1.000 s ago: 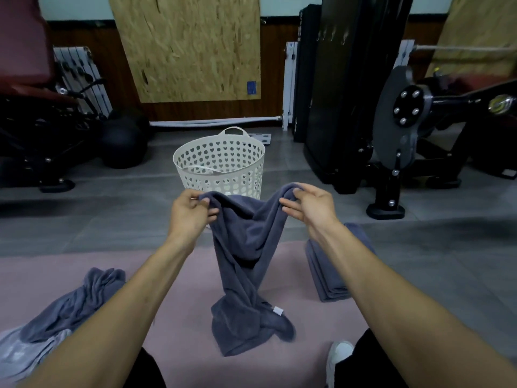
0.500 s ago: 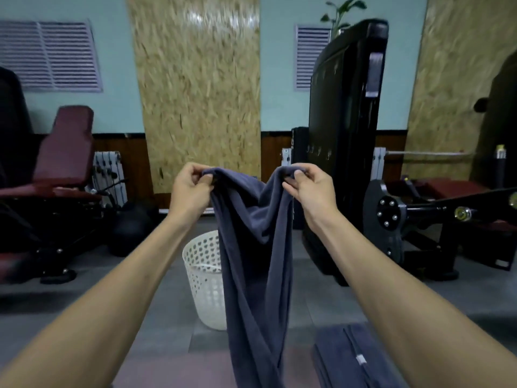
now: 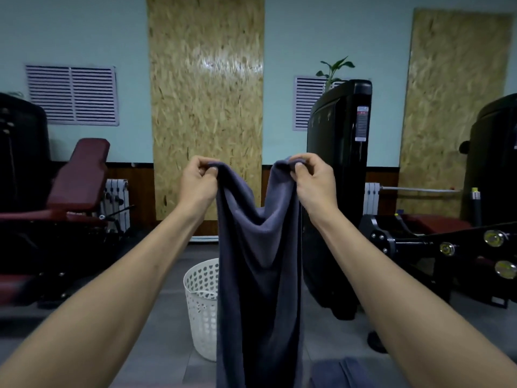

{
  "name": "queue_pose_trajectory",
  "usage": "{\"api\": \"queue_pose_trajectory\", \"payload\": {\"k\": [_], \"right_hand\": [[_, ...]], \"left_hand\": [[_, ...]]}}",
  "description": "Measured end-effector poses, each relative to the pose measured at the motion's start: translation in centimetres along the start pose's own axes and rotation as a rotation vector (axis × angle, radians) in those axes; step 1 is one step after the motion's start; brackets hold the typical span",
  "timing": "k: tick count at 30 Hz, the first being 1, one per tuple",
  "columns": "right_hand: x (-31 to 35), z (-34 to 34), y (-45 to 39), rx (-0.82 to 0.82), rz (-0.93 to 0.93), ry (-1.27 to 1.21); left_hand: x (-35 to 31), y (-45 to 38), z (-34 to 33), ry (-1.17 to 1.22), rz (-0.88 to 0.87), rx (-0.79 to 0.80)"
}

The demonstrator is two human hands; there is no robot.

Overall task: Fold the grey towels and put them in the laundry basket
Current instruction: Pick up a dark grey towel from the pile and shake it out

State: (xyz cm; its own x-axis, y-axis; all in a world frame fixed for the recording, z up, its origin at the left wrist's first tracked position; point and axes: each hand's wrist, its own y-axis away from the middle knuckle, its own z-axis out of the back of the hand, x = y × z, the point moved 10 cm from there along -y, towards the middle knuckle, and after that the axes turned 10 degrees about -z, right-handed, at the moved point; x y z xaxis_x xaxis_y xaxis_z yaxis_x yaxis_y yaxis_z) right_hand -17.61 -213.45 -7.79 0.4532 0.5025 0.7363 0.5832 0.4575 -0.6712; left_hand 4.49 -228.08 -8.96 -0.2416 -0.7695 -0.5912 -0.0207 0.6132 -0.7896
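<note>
A grey towel (image 3: 258,275) hangs lengthwise in front of me, held up at chest height by its two top corners. My left hand (image 3: 197,182) pinches the left corner and my right hand (image 3: 312,179) pinches the right corner, with the top edge sagging between them. The white perforated laundry basket (image 3: 200,306) stands on the floor behind the towel, its right side hidden by the cloth. A folded grey towel (image 3: 344,373) lies on the floor at the bottom right, mostly cut off by the frame.
A dark red gym bench (image 3: 81,177) and black frame stand on the left. A tall black weight machine (image 3: 338,191) rises just right of the towel, with more black machine parts (image 3: 447,247) at the right. Grey floor surrounds the basket.
Both hands have lifted the towel off the pink mat and higher, then moved a little apart, so it now hangs free. The view has tilted up; the crumpled towels at the left are out of frame.
</note>
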Motion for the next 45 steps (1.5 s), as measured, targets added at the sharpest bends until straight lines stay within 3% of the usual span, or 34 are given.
{"api": "queue_pose_trajectory", "payload": {"k": [8,11,16,19,25,31,37,45], "right_hand": [[-1.3,0.3,0.5,-0.044,-0.024,-0.079],[-6.1,-0.3,-0.6,-0.049,-0.13,-0.034],[-16.0,-2.2,-2.8,0.006,-0.367,0.059],[-17.8,-3.0,-5.4,-0.025,-0.42,0.003],[-14.5,-5.1,-12.9,-0.066,-0.302,-0.259],[-11.4,-5.2,-13.9,-0.049,-0.26,-0.268],[-11.5,-3.2,-8.3,-0.023,-0.26,-0.231],[-10.8,2.2,3.2,-0.041,-0.254,-0.087]], "left_hand": [[-0.5,2.1,1.5,0.087,-0.11,-0.1],[4.2,2.2,1.4,0.054,-0.028,-0.099],[14.9,0.9,-0.7,-0.145,0.215,0.037],[18.1,-2.3,-1.3,-0.072,0.303,0.0],[15.3,-9.8,-3.5,0.246,0.195,-0.066],[12.9,-11.9,-3.0,0.26,0.141,-0.09],[11.1,-6.3,-0.7,0.149,0.179,-0.094],[7.4,4.3,2.3,-0.102,0.154,0.055]]}}
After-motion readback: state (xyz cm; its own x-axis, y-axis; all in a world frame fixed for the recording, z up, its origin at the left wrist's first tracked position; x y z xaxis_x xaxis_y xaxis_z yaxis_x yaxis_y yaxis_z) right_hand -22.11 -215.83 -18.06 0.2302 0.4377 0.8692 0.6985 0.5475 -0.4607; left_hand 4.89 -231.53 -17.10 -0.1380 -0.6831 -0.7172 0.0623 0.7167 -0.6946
